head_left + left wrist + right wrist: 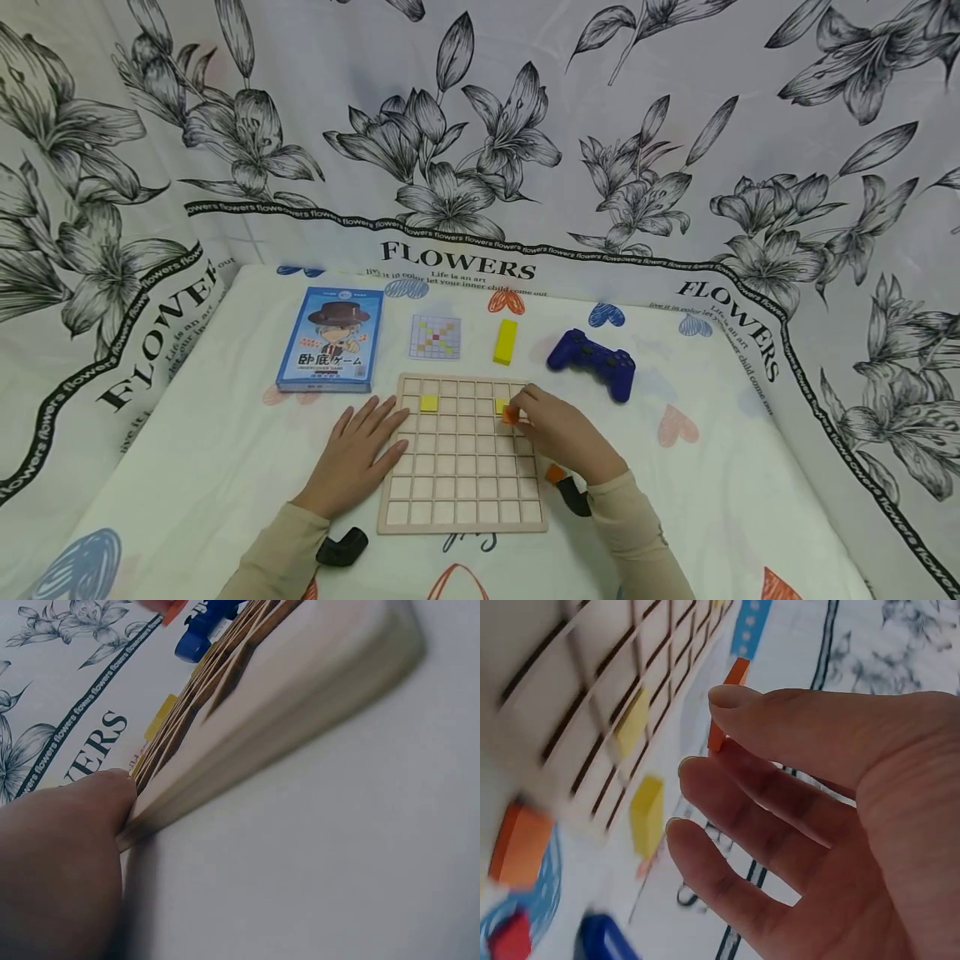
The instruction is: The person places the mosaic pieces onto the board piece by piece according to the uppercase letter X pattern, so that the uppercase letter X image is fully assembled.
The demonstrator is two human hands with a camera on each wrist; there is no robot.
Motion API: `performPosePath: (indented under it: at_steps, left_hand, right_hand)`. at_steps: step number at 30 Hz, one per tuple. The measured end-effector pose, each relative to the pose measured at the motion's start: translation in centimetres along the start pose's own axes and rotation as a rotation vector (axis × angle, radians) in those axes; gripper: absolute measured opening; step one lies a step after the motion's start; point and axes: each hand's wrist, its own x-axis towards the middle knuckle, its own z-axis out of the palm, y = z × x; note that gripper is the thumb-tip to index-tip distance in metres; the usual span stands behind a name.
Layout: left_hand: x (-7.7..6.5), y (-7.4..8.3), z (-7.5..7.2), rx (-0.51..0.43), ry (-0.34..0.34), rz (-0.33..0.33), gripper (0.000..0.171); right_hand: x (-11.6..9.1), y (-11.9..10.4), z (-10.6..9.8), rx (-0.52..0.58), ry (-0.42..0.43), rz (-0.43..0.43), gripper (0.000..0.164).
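A pale wooden grid board (pixel 446 492) lies on the cloth in the head view, with one yellow tile (pixel 429 403) in an upper-left cell and another yellow tile (pixel 500 406) toward the upper right. My right hand (pixel 558 429) pinches an orange tile (pixel 727 712) between thumb and index finger, above the board's right part. The other fingers of that hand are loosely bent in the right wrist view. My left hand (pixel 352 458) lies with fingers spread at the board's left edge. Its thumb (pixel 112 791) touches the board's side in the left wrist view.
Behind the board are a blue game box (pixel 330 342), a small pattern card (pixel 435 337), a yellow block (pixel 505 342) and a blue game controller (pixel 592 362). An orange block (pixel 523 844) sits right of the board, partly covered by my right arm in the head view.
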Motion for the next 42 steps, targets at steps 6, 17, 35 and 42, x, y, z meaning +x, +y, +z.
performPosePath:
  at_steps: [6,17,35,42]
  left_hand:
    - [0.2,0.1,-0.1,-0.001,0.009,0.003,0.055]
    - [0.4,0.4,-0.2,-0.003,-0.014,0.0,0.055]
    - [0.1,0.1,-0.2,0.003,0.012,0.013,0.054]
    - [0.0,0.0,0.0,-0.005,0.014,0.009,0.054]
  right_hand:
    - [3.4,-2.2,0.9,0.021,-0.064,-0.112,0.018]
    - [5.9,-3.6,2.8,-0.034,-0.153,-0.122,0.019]
    - [7.0,-4.6,3.5,-0.055,-0.197,-0.102,0.018]
    - [7.0,-4.5,3.7,-0.044,-0.19,-0.104,0.017]
